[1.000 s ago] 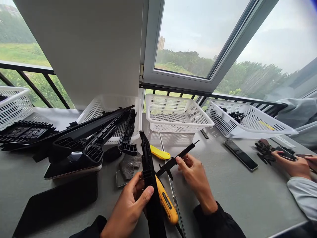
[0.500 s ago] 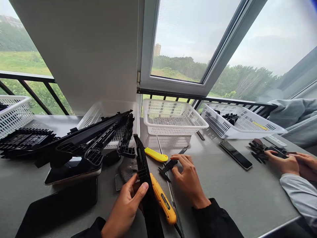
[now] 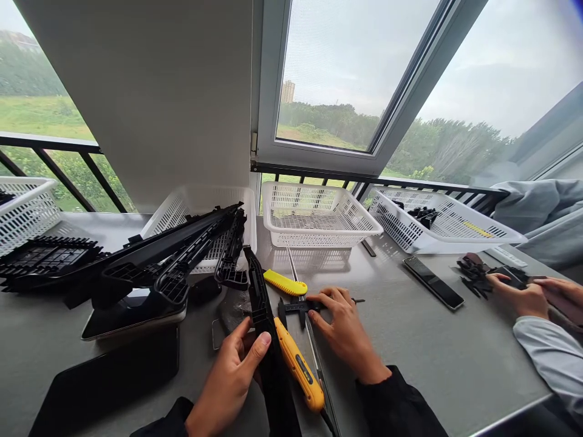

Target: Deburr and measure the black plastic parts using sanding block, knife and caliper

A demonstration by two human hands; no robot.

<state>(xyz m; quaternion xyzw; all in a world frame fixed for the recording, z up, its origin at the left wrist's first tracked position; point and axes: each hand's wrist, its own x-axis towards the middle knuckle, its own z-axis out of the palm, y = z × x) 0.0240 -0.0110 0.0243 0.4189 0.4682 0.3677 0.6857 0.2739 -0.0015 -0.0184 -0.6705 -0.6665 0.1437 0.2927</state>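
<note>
My left hand [image 3: 230, 370] is closed around a long, narrow black plastic trim part [image 3: 260, 303], thumb on its face, its far end pointing toward the baskets. My right hand [image 3: 344, 334] grips a black vernier caliper [image 3: 296, 307] by its slide. The caliper lies nearly crosswise low over the table, jaws toward the black part but apart from it. Beyond the caliper is a yellow utility knife [image 3: 286, 283]. A yellow-orange corded tool [image 3: 300, 367] lies between my hands, next to a thin metal strip [image 3: 314, 346]. The near end of the trim part runs out of view.
Long black plastic parts [image 3: 177, 249] pile up at left, over dark tablets [image 3: 113, 382]. White baskets [image 3: 319, 238] line the window side. A dark phone [image 3: 432, 284] lies at right. Another person's hands [image 3: 523, 300] hold a dark object at the far right.
My right hand has turned the caliper from a slant to nearly crosswise, its jaws swinging left toward the black part. My left hand keeps its hold on the trim part, nearly still.
</note>
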